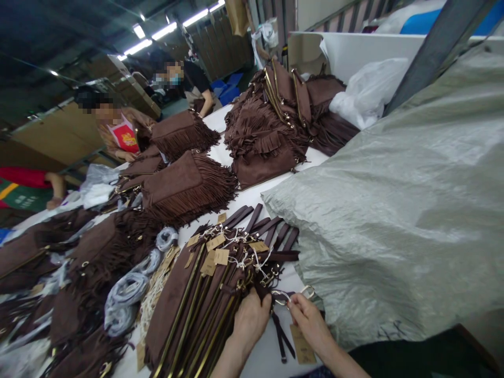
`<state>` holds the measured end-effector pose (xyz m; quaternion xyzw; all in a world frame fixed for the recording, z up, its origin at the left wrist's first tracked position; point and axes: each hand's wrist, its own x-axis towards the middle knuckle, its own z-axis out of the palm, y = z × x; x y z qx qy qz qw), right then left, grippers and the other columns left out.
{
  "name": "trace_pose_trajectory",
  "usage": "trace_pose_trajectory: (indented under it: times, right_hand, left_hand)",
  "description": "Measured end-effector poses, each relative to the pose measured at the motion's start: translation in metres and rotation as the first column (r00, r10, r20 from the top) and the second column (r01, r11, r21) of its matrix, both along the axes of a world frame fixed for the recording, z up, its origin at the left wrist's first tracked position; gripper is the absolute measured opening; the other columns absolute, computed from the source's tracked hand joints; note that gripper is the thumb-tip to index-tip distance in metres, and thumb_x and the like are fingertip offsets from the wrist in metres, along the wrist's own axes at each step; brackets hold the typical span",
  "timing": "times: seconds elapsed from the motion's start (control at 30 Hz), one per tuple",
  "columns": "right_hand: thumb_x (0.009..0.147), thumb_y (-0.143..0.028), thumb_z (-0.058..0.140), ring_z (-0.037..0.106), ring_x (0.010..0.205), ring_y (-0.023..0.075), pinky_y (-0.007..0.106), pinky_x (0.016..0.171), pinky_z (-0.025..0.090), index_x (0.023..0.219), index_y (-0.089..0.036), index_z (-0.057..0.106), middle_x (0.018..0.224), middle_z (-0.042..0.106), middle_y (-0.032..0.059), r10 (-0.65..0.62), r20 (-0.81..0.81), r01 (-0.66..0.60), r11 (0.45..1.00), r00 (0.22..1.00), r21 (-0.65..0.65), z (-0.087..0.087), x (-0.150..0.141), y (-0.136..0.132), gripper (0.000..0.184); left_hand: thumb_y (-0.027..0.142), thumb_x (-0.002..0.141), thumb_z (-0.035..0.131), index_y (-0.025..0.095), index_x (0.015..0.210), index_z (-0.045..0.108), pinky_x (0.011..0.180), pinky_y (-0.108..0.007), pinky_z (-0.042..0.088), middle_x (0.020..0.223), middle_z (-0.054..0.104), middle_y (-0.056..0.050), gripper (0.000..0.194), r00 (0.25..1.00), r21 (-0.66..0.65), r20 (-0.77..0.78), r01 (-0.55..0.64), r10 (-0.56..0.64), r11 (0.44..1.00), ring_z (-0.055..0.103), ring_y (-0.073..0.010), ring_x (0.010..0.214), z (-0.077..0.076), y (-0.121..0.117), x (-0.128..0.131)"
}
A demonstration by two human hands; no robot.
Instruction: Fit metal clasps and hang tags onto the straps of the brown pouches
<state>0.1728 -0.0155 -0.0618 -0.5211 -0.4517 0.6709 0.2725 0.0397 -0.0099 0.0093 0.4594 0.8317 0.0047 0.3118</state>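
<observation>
At the far left a co-worker in a red top and green apron (25, 191) stands at the counter (252, 195), above a heap of brown fringed bags (92, 244) mixed with clear plastic. Further along, a second co-worker in a red bib (122, 131) has a hand by more brown bags, and behind, a third co-worker in a dark top (199, 81) leans over the far edge. Coils of wrapped cord (126, 291) lie beside the heap, and a large fringed bag (177, 181) rests behind them. Right of the coils, a row of brown zippered bags (189, 304) stands packed close together on the near part of the counter, cardboard tags (221, 256) and dark straps at their upper ends. The left hand (252, 317) is at the right side of this row, fingers curled against dark material; whether they grip it cannot be told. Just beside it, the right hand (309, 317) has thumb and forefinger pinched on a small loop (280, 292) between the hands, with a metal clasp (308, 290) just above and a larger tag (302, 344) below. Beyond, a big pile of bags (271, 126) stands at the back, and a pale plastic sack (394, 210) fills the right side.
</observation>
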Motion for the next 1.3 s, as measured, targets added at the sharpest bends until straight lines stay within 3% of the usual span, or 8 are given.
trace_pose_trajectory:
  times: [0.1,0.17,0.3,0.4,0.53,0.83,1.1,1.3]
  right_hand:
    - [0.07,-0.051,0.036,0.034,0.05,0.0122,0.026,0.051,0.028,0.065,-0.022,0.04,0.052,0.032,-0.0069,0.008,-0.004,-0.008,1.0,1.0,0.001,0.001,-0.002,-0.002,0.03]
    - [0.07,-0.051,0.035,0.034,0.05,0.0121,0.026,0.051,0.028,0.065,-0.023,0.039,0.052,0.032,-0.007,0.012,-0.009,-0.012,1.0,1.0,0.001,0.002,-0.001,-0.003,0.029]
    - [0.07,-0.051,0.035,0.033,0.05,0.0121,0.026,0.051,0.029,0.065,-0.023,0.039,0.051,0.031,-0.007,0.018,-0.01,-0.018,1.0,1.0,0.005,0.004,0.002,-0.002,0.029]
    - [0.071,-0.052,0.035,0.034,0.051,0.0122,0.026,0.05,0.029,0.064,-0.023,0.039,0.052,0.033,-0.0064,0.025,-0.013,-0.024,1.0,1.0,0.009,0.003,0.001,-0.003,0.03]
    - [0.072,-0.049,0.036,0.034,0.049,0.0117,0.025,0.048,0.028,0.065,-0.023,0.038,0.052,0.033,-0.0068,0.037,-0.019,-0.037,0.999,0.999,0.007,0.0,-0.003,-0.006,0.027]
    - [0.075,-0.048,0.036,0.039,0.053,0.0125,0.026,0.053,0.031,0.065,-0.022,0.04,0.054,0.035,-0.006,0.048,-0.028,-0.047,0.998,0.998,0.051,0.002,-0.004,-0.007,0.028]
    - [0.08,-0.048,0.038,0.042,0.063,0.0139,0.027,0.061,0.034,0.069,-0.021,0.047,0.062,0.042,-0.0039,0.048,-0.095,-0.039,0.994,0.994,0.098,0.019,-0.004,-0.002,0.03]
    - [0.076,-0.048,0.044,0.04,0.059,0.0134,0.026,0.057,0.033,0.068,-0.02,0.054,0.057,0.042,-0.0041,-0.048,-0.172,0.052,0.998,0.984,0.018,0.023,-0.02,0.009,0.031]
  left_hand:
    - [0.031,0.088,0.02,0.006,0.1,0.052,0.048,-0.027,0.045,0.066,0.063,-0.01,0.043,0.986,0.01,0.126,-0.111,0.109,0.994,0.058,-0.0171,0.049,-0.015,0.002,0.005]
    - [0.027,0.087,0.021,0.004,0.112,0.043,0.06,-0.028,0.049,0.079,0.064,-0.011,0.041,0.981,0.137,0.134,-0.158,0.139,0.978,0.062,-0.0169,0.064,-0.028,-0.002,0.004]
    - [0.019,0.083,0.031,0.008,0.117,0.043,0.087,-0.036,0.045,0.1,0.062,-0.016,0.038,0.999,0.424,-0.045,0.039,-0.022,0.905,0.059,-0.0216,0.095,-0.047,-0.014,0.0]
    - [0.018,0.085,0.028,0.007,0.116,0.045,0.081,-0.04,0.046,0.104,0.06,-0.021,0.037,0.953,0.258,-0.282,0.189,-0.113,0.948,0.059,-0.0269,0.094,-0.046,-0.01,0.005]
    - [0.021,0.086,0.032,0.008,0.104,0.05,0.07,-0.039,0.047,0.089,0.062,-0.019,0.029,0.933,0.029,-0.336,0.148,-0.13,0.989,0.062,-0.0292,0.083,-0.035,0.011,0.017]
    - [0.012,0.08,0.034,0.014,0.083,0.053,0.082,-0.032,0.042,0.094,0.059,-0.012,0.019,0.988,0.095,-0.056,0.15,-0.145,0.984,0.056,-0.02,0.09,-0.025,0.026,-0.002]
    - [0.052,0.078,0.033,0.02,0.063,0.04,0.038,-0.02,0.037,0.049,0.035,0.007,0.036,0.942,0.056,0.336,-0.025,0.005,0.998,0.039,-0.0088,0.04,-0.013,0.019,-0.026]
    - [0.069,0.068,0.037,0.019,0.063,0.043,0.033,-0.019,0.037,0.045,0.035,0.007,0.051,0.893,0.034,0.443,-0.104,0.078,0.994,0.041,-0.0085,0.036,-0.014,0.02,-0.027]
